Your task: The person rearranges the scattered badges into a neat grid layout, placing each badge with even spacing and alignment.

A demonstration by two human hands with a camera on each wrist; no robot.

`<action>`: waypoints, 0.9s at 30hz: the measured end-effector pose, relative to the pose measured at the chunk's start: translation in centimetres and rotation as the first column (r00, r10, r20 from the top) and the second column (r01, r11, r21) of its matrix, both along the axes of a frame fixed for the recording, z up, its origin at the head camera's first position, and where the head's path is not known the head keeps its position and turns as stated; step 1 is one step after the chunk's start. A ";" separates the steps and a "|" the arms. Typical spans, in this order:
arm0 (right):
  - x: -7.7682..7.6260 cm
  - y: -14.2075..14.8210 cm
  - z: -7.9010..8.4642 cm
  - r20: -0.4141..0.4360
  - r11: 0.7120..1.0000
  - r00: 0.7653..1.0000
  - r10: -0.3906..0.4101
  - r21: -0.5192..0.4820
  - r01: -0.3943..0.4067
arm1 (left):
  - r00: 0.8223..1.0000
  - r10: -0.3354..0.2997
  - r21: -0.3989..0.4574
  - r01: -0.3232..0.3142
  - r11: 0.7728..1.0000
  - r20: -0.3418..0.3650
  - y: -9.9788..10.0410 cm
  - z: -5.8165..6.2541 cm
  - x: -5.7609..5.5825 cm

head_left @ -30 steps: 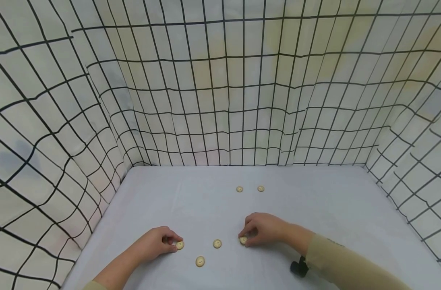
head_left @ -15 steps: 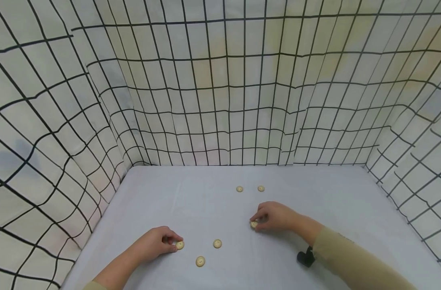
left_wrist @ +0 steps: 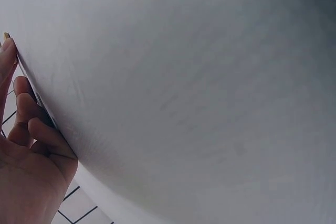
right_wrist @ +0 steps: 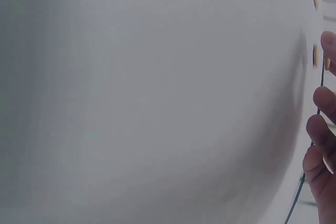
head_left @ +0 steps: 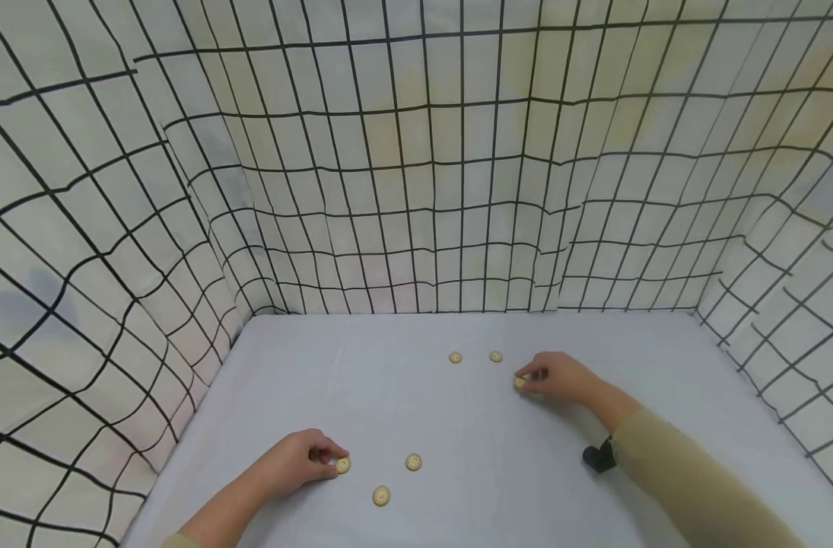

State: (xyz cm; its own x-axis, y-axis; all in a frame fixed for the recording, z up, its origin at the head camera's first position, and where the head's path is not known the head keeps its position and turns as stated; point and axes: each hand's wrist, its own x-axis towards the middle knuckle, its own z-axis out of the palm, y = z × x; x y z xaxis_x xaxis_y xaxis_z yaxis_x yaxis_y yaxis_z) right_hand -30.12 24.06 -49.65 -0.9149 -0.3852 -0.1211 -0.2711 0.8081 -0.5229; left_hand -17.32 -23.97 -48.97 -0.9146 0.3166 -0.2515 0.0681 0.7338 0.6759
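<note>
In the head view my left hand (head_left: 298,461) pinches a round cream button (head_left: 343,464) between thumb and finger at the near left of the white table. My right hand (head_left: 560,378) pinches another cream button (head_left: 520,382) at its edges, farther back and to the right. Just left of and behind that hand lie two more buttons, a nearer one (head_left: 496,356) and one farther left (head_left: 455,357). Left wrist view: fingers (left_wrist: 39,129) curl at the left edge, with a sliver of button (left_wrist: 6,35) at the tips. Right wrist view: only fingertips (right_wrist: 320,129) show at the right edge.
Two loose buttons lie in the near middle, one (head_left: 413,462) right of my left hand and one (head_left: 381,495) closer to me. A black device (head_left: 599,457) hangs under my right wrist. White walls with a black grid (head_left: 416,228) enclose the white table (head_left: 361,396).
My right hand has carried its button away from the near middle, backward and to the right, close to the two far buttons. The left hand keeps its place on its button.
</note>
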 end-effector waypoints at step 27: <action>-3.1 3.2 -1.3 0.071 0.965 0.963 -0.260 -0.018 0.261 | 1.000 -0.018 -0.003 0.018 1.000 -0.002 -0.1 0.0 0.1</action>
